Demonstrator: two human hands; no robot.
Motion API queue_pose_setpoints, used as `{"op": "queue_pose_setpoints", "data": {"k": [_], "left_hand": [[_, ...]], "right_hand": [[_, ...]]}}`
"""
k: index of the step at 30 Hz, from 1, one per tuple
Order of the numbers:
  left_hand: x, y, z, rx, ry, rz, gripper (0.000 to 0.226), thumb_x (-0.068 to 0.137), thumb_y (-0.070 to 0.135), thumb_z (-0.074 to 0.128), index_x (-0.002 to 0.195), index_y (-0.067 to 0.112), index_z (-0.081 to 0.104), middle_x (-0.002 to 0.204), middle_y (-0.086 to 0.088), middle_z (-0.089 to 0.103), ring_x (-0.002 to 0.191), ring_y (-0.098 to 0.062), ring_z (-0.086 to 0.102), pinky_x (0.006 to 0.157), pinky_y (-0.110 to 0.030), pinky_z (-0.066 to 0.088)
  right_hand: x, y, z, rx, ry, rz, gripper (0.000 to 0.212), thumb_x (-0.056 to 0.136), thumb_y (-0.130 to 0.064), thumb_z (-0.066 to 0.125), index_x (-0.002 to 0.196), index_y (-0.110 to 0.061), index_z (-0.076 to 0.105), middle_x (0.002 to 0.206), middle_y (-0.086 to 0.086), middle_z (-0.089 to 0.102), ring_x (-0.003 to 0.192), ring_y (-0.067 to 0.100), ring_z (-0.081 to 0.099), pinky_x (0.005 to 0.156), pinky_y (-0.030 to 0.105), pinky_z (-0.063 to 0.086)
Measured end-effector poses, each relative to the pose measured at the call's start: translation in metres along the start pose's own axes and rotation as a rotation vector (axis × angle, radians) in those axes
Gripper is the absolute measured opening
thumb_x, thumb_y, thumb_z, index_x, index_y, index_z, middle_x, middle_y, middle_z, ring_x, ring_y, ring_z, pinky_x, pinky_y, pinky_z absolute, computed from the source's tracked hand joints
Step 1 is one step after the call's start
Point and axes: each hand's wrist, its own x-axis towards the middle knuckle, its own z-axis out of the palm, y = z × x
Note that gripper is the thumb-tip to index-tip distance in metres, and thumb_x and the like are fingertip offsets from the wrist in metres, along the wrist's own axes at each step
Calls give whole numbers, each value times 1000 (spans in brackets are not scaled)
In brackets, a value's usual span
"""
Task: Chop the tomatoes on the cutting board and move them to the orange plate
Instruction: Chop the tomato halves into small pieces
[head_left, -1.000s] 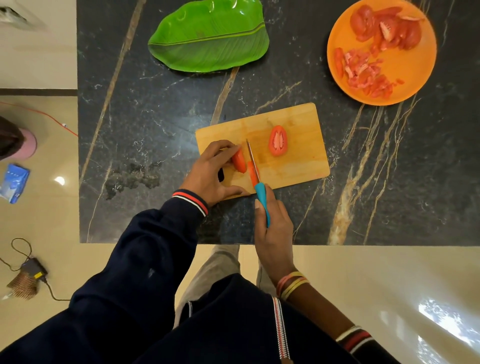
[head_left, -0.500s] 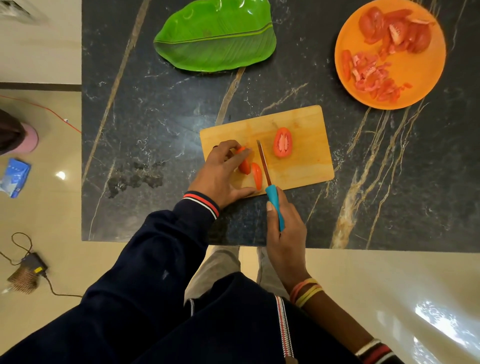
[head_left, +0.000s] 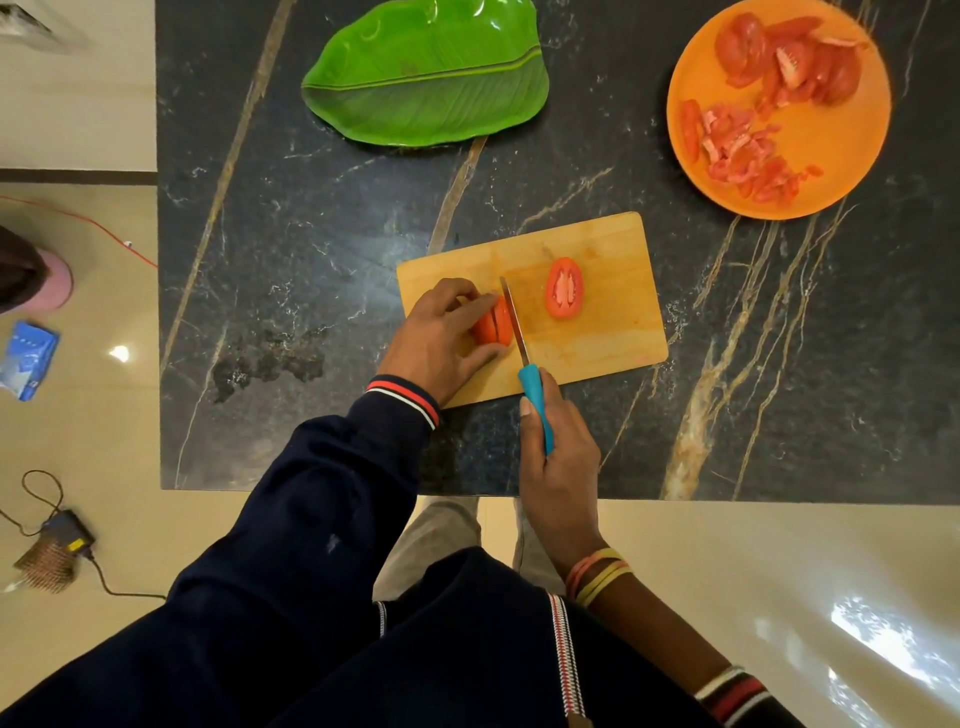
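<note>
Leftward on the cutting board (head_left: 613, 322), left fingers (head_left: 467, 307) pinch sliced tomato (head_left: 493, 328), right fingers (head_left: 567, 418) clasp the knife (head_left: 529, 376).

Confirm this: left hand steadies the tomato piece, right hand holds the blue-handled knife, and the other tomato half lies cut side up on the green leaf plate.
One error: the head view shows the other tomato half cut side up on the cutting board, not the green leaf plate. The left hand steadying the tomato piece and the right hand holding the knife stand.
</note>
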Motion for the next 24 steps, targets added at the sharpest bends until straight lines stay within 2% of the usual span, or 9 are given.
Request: {"op": "queue_pose_setpoints", "data": {"k": [4,8,14,24], "left_hand": [[3,0,-1,-28,-1,-23,52,79,40,74,122,13,63,117,-9,55,98,-23,57,86,-39,54],[4,0,-2,-18,8,-21,51,78,40,75,120,13,64,115,-9,57,99,-23,56,86,-35,52],[8,-1,-6,5,-22,9,48,79,41,74,118,13,66,114,-9,58,101,-24,57,84,-32,50],[5,1,-10,32,-29,71,42,85,33,69,119,9,65,116,-13,57,97,-28,59,80,-38,56]], "right_hand": [[1,-3,3,-10,2,-10,45,105,-24,45,149,-12,42,109,-4,55,97,3,56,79,10,46],[0,1,2,-50,-6,-30,45,105,-24,45,149,-12,41,111,-3,55,98,4,55,80,13,47],[0,2,8,-116,-10,-3,46,106,-25,44,150,-13,40,102,0,51,82,7,51,66,12,42],[1,4,14,-126,-28,39,51,105,-33,38,153,-16,35,117,4,54,94,5,51,75,8,42]]}}
